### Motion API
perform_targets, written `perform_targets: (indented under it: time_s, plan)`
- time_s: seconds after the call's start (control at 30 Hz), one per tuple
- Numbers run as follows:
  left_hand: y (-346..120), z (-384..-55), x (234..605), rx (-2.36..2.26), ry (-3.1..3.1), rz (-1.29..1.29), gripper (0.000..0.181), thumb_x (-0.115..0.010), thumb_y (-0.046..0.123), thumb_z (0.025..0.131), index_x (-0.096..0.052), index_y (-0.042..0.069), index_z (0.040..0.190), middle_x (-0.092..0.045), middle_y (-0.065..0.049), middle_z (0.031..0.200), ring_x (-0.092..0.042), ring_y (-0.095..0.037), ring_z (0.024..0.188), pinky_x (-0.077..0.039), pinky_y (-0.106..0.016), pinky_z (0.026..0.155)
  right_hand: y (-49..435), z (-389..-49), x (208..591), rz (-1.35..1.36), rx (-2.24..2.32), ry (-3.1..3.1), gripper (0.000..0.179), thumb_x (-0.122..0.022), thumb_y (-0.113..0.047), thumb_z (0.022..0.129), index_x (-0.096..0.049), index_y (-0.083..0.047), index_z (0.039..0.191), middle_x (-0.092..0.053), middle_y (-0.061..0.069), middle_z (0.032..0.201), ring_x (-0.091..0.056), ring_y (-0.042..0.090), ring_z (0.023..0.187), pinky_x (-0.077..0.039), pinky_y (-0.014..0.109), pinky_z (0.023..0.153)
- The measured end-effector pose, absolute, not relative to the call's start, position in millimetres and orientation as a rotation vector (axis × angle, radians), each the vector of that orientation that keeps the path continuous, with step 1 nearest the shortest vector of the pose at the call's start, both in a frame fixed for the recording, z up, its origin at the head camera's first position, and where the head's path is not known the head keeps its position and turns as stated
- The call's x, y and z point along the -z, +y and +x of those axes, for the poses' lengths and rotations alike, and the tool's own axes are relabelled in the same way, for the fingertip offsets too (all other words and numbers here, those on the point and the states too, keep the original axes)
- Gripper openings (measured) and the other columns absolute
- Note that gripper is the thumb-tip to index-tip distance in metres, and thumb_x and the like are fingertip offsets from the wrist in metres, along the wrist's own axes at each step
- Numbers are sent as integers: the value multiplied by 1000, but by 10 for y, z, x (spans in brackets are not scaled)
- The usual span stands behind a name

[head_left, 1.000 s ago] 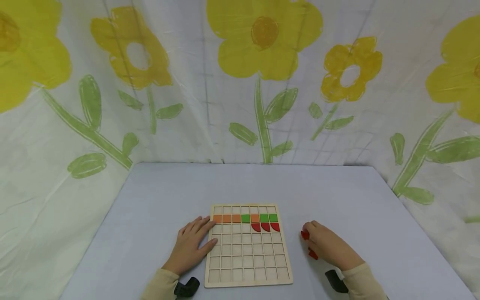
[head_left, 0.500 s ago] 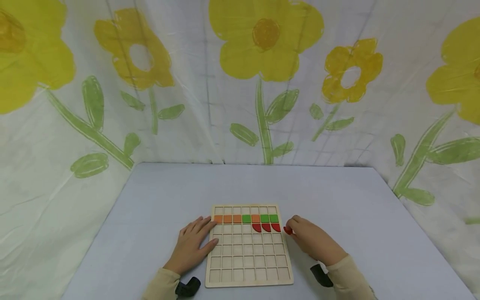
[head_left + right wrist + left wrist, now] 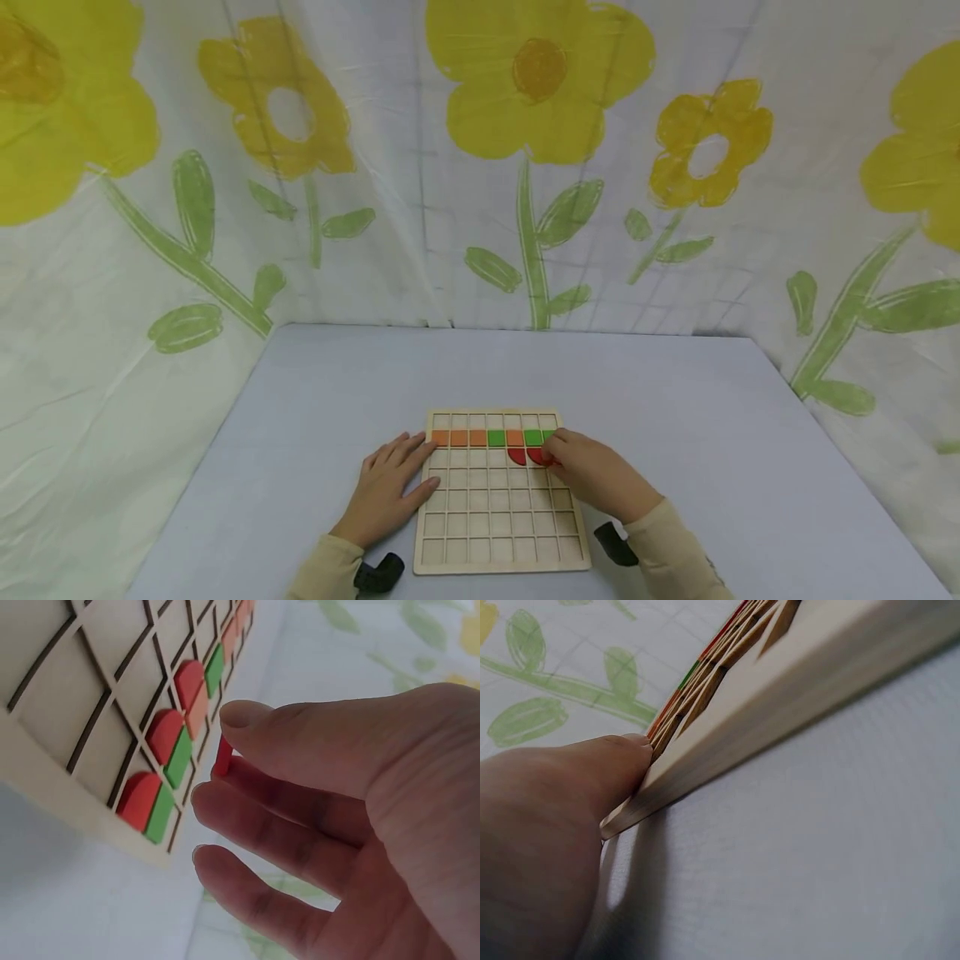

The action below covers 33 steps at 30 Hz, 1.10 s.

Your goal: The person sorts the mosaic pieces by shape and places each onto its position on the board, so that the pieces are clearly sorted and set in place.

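Observation:
A wooden grid board (image 3: 502, 570) lies flat on the table, in front of me. My left hand (image 3: 386, 492) rests at its left edge, fingers extended, the thumb (image 3: 619, 757) on the rim. Over the board's upper right my right hand (image 3: 600, 475) pinches a small red piece (image 3: 224, 756) between thumb and index finger; its other fingers hang loosely bent. The second row holds orange square tiles (image 3: 458, 437) and green square tiles (image 3: 497, 438). Below them sit three red quarter-round tiles (image 3: 517, 456), the rightmost covered by my hand in the head view.
A pale table (image 3: 315, 392) spreads around the board. Behind it hangs a white cloth (image 3: 420, 208) with printed yellow flowers. Each wrist wears a black camera strap, the left strap (image 3: 378, 575) lying close to the board's lower left corner.
My right hand has carried the red piece leftward from the table to above the board. Another red piece, visible near that hand earlier, is out of sight. The left hand stays put.

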<state>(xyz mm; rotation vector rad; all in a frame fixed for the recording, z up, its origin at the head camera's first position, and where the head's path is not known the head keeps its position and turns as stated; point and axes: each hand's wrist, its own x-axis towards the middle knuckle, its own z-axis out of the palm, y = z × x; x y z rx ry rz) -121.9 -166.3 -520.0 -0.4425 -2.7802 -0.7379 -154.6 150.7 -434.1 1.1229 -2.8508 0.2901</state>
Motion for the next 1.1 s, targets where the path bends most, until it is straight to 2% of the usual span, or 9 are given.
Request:
perform_targets:
  time_s: [0.3, 0.63, 0.9, 1.1]
  plan:
    - [-1679, -1230, 5211, 715, -2813, -448, 56, -55, 49, 93, -48, 21, 142, -44, -5, 148, -33, -31, 139, -25, -55, 106, 1311, -1628, 4352, 1192, -314, -2829, 12, -73, -14, 85, -63, -15, 92, -60, -7, 89, -57, 5, 77, -50, 19, 66]
    - [-1672, -1239, 5221, 746, -2816, -425, 62, -56, 50, 92, -43, 21, 146, -45, -2, 147, -34, -29, 139, -26, -55, 106, 1129, -1688, 4373, 1277, -381, -2745, 10, -71, -13, 87, -63, -15, 93, -63, -5, 91, -60, 6, 78, -50, 18, 67]
    - [-1669, -1248, 5230, 764, -2816, -419, 60, -57, 51, 91, -48, 19, 142, -45, -1, 147, -34, -28, 139, -27, -54, 106, 1000, -1765, 4479, 1261, -373, -2818, 11, -69, -14, 89, -67, -15, 99, -66, -6, 95, -63, 7, 87, -52, 19, 76]
    - [-1674, -1252, 5241, 757, -2809, -423, 60, -57, 51, 91, -49, 19, 141, -45, -2, 147, -34, -28, 139, -26, -54, 106, 961, -1793, 4576, 1266, -354, -2820, 10, -68, -18, 89, -70, -14, 99, -66, -5, 95, -64, 9, 88, -53, 20, 75]
